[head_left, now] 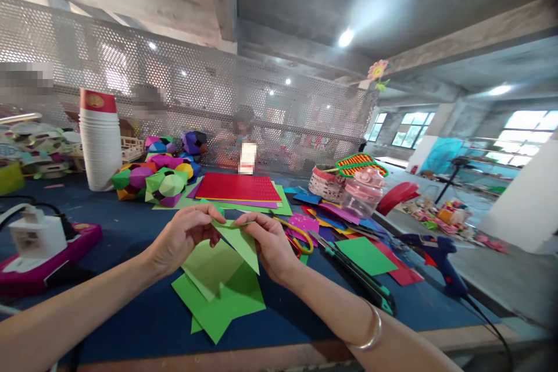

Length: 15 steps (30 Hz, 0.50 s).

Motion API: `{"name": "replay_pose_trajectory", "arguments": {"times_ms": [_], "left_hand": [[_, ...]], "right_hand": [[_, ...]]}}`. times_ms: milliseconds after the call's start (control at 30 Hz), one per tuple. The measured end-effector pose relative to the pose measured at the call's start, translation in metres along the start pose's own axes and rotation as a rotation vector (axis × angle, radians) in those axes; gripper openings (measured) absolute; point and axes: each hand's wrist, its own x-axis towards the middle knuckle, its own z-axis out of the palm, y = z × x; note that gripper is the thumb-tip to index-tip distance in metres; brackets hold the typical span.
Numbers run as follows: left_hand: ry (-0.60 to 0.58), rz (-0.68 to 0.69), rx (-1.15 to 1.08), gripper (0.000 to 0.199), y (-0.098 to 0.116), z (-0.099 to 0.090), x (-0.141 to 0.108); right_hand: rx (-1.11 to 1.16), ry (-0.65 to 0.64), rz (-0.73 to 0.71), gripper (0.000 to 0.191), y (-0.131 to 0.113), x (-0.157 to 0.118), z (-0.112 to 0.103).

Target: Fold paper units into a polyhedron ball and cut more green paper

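Pale green paper [244, 245], one piece, tapering to a sharp corner; pinched in left fingers [203, 214] and right fingers [257, 226], above overlapping green sheets [226, 302], at least two, on blue worktop [143, 325]. To the right: utility knife [361, 276], one; glue gun [444, 251], one. Farther: pink-lidded bottle [362, 195], one; cup stack [101, 148], one.

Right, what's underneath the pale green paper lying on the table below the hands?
Brighter green paper sticks out beneath the pale green paper, on the blue tabletop. Anything these papers fully cover can't be seen.
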Motion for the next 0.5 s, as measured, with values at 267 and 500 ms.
{"name": "replay_pose_trajectory", "arguments": {"times_ms": [267,500], "left_hand": [[-0.077,-0.122,0.214,0.040,-0.0073,-0.0009,0.0059],[-0.142,-0.015,0.562,0.051,-0.0074,-0.0038,0.0076]], "right_hand": [[-0.239,-0.077,-0.153,0.013,-0.0018,-0.0007,-0.0064],[-0.270,-0.089,-0.150,0.016,-0.0060,-0.0017,-0.0072]]}}
